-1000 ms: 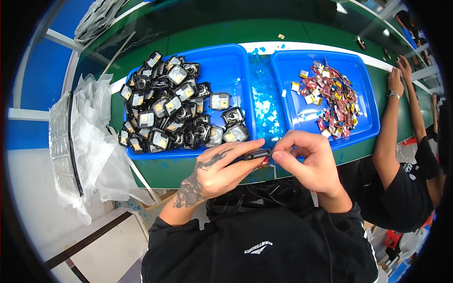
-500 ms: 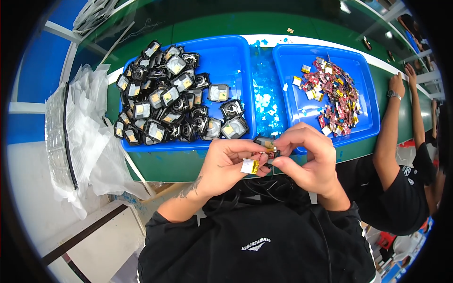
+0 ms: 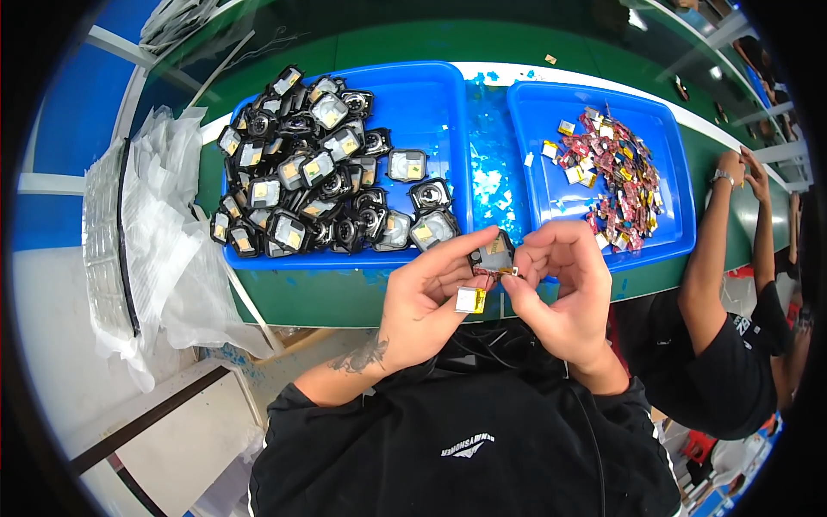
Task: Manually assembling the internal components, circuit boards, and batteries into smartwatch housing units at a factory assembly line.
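Observation:
My left hand point(image 3: 418, 302) is closed around a small black watch case point(image 3: 494, 253), its grey inner face turned up. At the case's near edge a red circuit board point(image 3: 486, 271) shows. A silver battery with yellow tape point(image 3: 470, 299) hangs out beside the left thumb. On the right side of the case, my right hand point(image 3: 568, 297) pinches with thumb and forefinger at the board's edge, by a small pale connector. Exactly what those fingertips grip is partly hidden. Both hands are just in front of the table's near edge, below the two blue trays.
A blue tray point(image 3: 437, 95) at left holds a heap of black watch cases point(image 3: 301, 185). Another blue tray point(image 3: 536, 112) holds red boards and batteries point(image 3: 620, 181). Blue scraps point(image 3: 493, 181) lie between them. Plastic sheeting point(image 3: 164, 250) hangs at left. A co-worker's arm point(image 3: 711, 250) reaches in at right.
The watch case has tilted up, showing more of its grey inside. The battery has shifted slightly right and up. My left fingers have straightened along the case; my right fingers are more curled.

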Tool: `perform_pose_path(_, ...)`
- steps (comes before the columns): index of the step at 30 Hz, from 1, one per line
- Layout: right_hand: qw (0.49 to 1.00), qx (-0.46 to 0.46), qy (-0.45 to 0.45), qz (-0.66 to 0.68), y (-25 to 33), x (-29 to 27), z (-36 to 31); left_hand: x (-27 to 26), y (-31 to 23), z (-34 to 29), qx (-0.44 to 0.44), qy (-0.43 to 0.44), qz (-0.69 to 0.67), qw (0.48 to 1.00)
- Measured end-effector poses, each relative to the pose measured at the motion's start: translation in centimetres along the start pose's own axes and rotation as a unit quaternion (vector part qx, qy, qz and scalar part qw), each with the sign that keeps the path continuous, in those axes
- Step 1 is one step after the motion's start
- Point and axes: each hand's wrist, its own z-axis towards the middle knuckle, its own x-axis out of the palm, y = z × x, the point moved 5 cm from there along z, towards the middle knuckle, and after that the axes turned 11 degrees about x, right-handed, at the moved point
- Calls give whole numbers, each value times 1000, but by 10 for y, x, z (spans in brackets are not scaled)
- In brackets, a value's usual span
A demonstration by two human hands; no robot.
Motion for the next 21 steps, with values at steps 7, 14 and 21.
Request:
perform_pose_path(7,996,83,24,-22,3,-3,7,-3,0,-3,28,23,42,998)
perform_pose_path(14,991,126,44,-24,5,-5,13,-4,3,-1,40,-3,-6,999)
perform_pose_path(21,993,88,30,-77,3,-1,16,-2,4,2,35,-17,-4,999)
